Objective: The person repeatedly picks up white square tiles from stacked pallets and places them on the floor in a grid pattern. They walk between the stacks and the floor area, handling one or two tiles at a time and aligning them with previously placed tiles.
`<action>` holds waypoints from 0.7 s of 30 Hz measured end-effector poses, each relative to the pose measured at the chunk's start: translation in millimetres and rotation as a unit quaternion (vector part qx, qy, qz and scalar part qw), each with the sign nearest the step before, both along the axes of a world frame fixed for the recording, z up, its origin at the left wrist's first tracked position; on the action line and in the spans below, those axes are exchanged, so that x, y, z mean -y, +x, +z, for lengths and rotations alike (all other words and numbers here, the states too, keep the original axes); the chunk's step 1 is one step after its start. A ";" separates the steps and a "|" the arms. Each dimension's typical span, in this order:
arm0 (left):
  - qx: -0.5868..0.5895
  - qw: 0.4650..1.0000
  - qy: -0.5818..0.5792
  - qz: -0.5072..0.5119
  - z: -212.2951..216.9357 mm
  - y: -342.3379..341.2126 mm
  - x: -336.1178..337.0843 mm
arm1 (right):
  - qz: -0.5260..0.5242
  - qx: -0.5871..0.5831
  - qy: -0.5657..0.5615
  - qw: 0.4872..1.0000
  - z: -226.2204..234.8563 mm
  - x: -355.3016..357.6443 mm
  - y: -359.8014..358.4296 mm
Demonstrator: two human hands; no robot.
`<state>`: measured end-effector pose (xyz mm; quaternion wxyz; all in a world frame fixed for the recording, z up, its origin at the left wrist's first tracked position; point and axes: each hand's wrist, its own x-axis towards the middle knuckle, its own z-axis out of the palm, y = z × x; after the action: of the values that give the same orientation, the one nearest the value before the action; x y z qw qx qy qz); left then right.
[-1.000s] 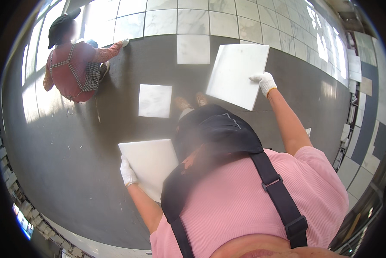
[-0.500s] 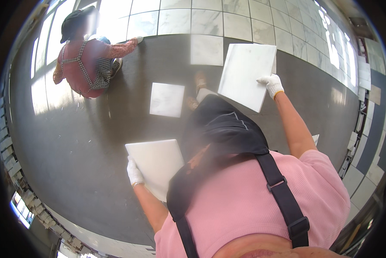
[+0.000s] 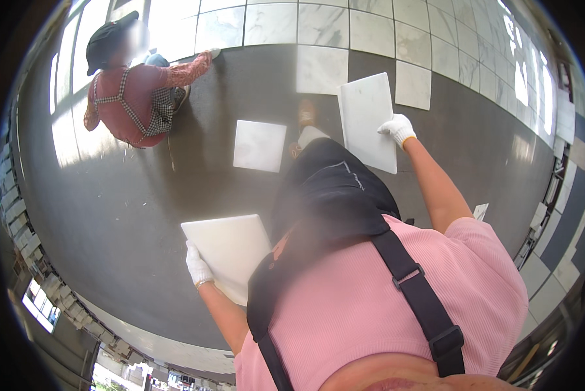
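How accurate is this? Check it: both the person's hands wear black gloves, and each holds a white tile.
The gloves aren't black: the head view shows them white. The left hand holds one white tile, the right hand another white tile.

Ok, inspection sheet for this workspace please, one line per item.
Surface: grey floor; pale tile grid beyond, two tiles jutting from its near edge.
Job's things: left tile and right tile, both white, held; loose tile apart from grid.
Clutter: small pale fragment, right side.
Hands: gloved left hand grips left tile; gloved right hand grips right tile.
Cables: nothing seen.
Surroundings: co-worker crouched near grid, upper left.
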<state>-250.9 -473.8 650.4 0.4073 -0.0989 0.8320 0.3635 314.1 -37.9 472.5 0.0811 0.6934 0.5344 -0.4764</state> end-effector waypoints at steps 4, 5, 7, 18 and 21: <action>-0.006 0.999 -0.027 -0.016 6.4 -1.7 -39.2 | -0.053 -0.015 -0.026 0.998 2.2 -12.5 -9.2; -0.002 1.000 -0.020 -0.015 6.3 -2.9 -48.5 | -0.050 -0.013 -0.025 0.998 2.0 -16.4 -13.0; 0.001 1.000 -0.017 -0.023 4.8 -6.2 -64.0 | -0.035 0.000 -0.017 0.999 2.6 -23.3 -20.6; -0.017 0.997 -0.030 -0.072 5.1 -19.4 -129.5 | 0.075 0.122 0.001 0.990 24.1 -54.3 -38.9; -0.018 0.998 -0.041 -0.051 7.3 -24.4 -139.8 | 0.072 0.130 -0.002 0.989 14.9 -53.8 -35.9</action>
<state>-275.3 -334.0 657.7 0.4060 -0.0662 0.8574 0.3093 278.2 15.9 487.4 0.1854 0.7090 0.5667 -0.3765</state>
